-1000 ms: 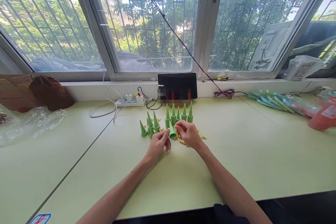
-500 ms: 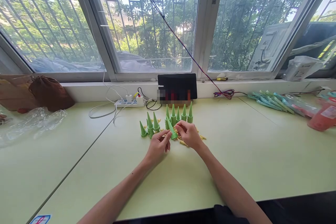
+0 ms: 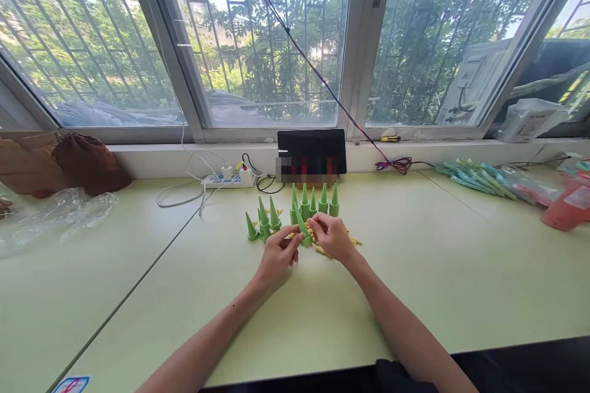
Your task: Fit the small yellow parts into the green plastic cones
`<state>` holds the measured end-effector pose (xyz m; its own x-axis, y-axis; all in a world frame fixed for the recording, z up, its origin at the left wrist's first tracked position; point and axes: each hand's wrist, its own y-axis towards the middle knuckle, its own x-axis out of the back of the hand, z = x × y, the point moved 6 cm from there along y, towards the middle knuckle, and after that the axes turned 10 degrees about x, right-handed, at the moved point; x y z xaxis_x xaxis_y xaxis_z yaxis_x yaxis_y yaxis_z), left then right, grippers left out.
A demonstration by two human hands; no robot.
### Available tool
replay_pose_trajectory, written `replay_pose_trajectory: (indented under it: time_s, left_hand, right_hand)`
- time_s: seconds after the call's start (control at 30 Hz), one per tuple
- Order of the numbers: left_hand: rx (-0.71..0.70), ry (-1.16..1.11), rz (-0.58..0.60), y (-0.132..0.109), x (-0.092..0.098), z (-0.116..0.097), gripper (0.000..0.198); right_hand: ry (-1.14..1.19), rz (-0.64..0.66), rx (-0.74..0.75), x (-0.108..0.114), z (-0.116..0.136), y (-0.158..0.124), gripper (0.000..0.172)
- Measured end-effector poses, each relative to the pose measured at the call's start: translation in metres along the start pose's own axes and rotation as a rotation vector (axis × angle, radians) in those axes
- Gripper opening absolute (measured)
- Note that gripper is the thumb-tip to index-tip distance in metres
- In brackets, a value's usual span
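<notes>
A green pointed cone with a wider ringed base (image 3: 301,222) leans to the left between my hands. My left hand (image 3: 278,253) is closed on its base with thumb and fingers. My right hand (image 3: 334,237) is pinched just right of the cone, and whatever its fingertips hold is too small to make out. Small yellow pieces (image 3: 322,251) lie scattered under and around my right hand, partly hidden by it. Behind the held cone stand several green cones (image 3: 334,202) in a row, upright. Another cluster of green cones (image 3: 263,218) stands left of it, beyond my left hand.
At the back stands a dark tablet (image 3: 311,150). Left of it are a power strip (image 3: 233,180) and loose white cables. A brown bag (image 3: 90,163) and clear plastic (image 3: 64,218) lie far left. Bundled strips (image 3: 477,178) and a red container (image 3: 566,201) are at right.
The cone has tipped slightly, and its base has shifted a little to the right. Both hands have stayed almost in place.
</notes>
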<state>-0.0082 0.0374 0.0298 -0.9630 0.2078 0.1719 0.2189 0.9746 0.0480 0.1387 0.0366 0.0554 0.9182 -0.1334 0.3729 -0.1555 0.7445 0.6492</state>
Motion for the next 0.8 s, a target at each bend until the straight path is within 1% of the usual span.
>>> replay_pose_trajectory:
  time_s: [0.13,0.23,0.3,0.43,0.53,0.67,0.8]
  left_hand:
    - [-0.022,-0.045,-0.013,0.0,0.0,0.0,0.037]
    - [-0.081,-0.035,-0.031,-0.001,0.001,-0.003,0.03]
    - [-0.139,0.012,-0.049,-0.001,0.002,-0.007,0.026]
    - [-0.246,0.129,-0.075,-0.003,0.005,-0.011,0.025]
    - [-0.3,0.195,-0.113,-0.004,0.007,-0.012,0.023]
    - [-0.318,0.253,-0.158,-0.006,0.007,-0.014,0.021]
    - [-0.298,0.264,-0.12,-0.008,-0.001,-0.019,0.027]
  right_hand:
    - [-0.02,0.004,0.0,-0.001,-0.001,0.0,0.035]
    - [-0.019,0.014,-0.008,-0.002,-0.002,-0.001,0.033]
    - [-0.027,0.015,-0.004,-0.002,-0.002,-0.001,0.033]
    - [-0.061,0.018,0.009,-0.002,-0.001,0.0,0.035]
    - [-0.076,0.022,0.009,-0.002,-0.002,0.0,0.035]
    - [-0.082,0.023,0.011,-0.003,-0.003,-0.001,0.034]
    - [-0.09,-0.009,0.02,0.0,-0.003,-0.001,0.033]
